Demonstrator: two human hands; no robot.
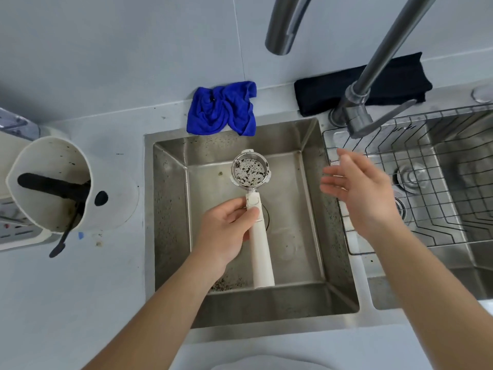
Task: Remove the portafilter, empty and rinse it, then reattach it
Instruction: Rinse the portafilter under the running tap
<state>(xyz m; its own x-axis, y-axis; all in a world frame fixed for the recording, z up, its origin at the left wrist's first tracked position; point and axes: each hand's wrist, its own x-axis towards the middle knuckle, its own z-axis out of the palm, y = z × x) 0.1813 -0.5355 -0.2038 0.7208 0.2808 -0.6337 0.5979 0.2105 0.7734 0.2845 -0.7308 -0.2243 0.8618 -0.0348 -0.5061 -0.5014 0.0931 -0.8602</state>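
Note:
The portafilter (260, 236) has a long white handle and a round metal basket (250, 170) speckled with dark coffee grounds, facing up. My left hand (226, 231) grips its handle near the neck and holds it level over the small steel sink (170, 198). My right hand (357, 190) hovers open, fingers spread, over the sink's right edge, apart from the portafilter and below the faucet lever (386, 116). The grey faucet spout (282, 25) arches high above the sink. No water is running.
A white knock box (53, 166) with a black bar stands on the counter at the left. A blue cloth (221, 108) lies behind the sink and a black cloth (373, 84) behind the faucet. A wire rack (440, 182) sits in the larger right sink.

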